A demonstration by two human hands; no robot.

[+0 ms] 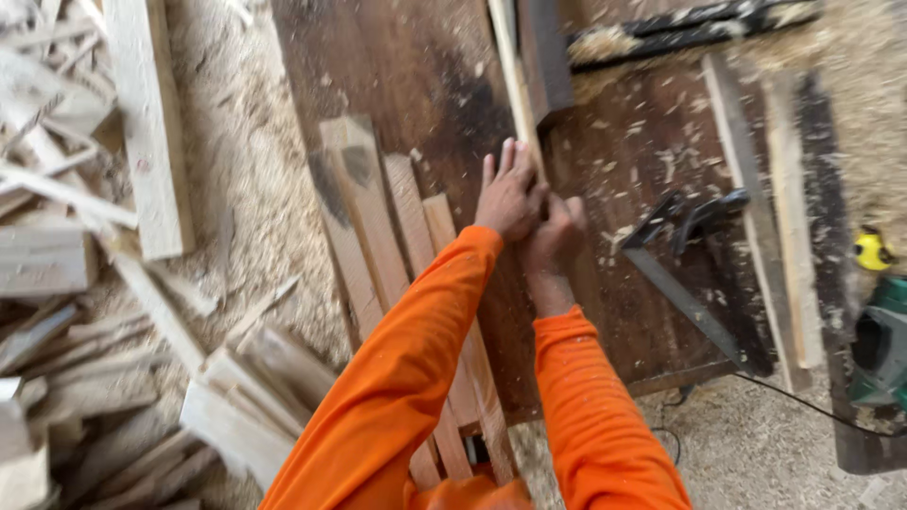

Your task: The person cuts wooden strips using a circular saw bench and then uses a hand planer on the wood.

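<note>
Grip unclear from blur: left hand and right hand pressed together, possibly around thin strip, over dark workbench

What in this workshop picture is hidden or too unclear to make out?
- Head view: whether the left hand and right hand hold anything; they overlap and are blurred.
- Near ends of the wooden slats: covered by the orange sleeves.
- Green machine: cut off by the right edge.
- Yellow object: too small and blurred to identify.
</note>
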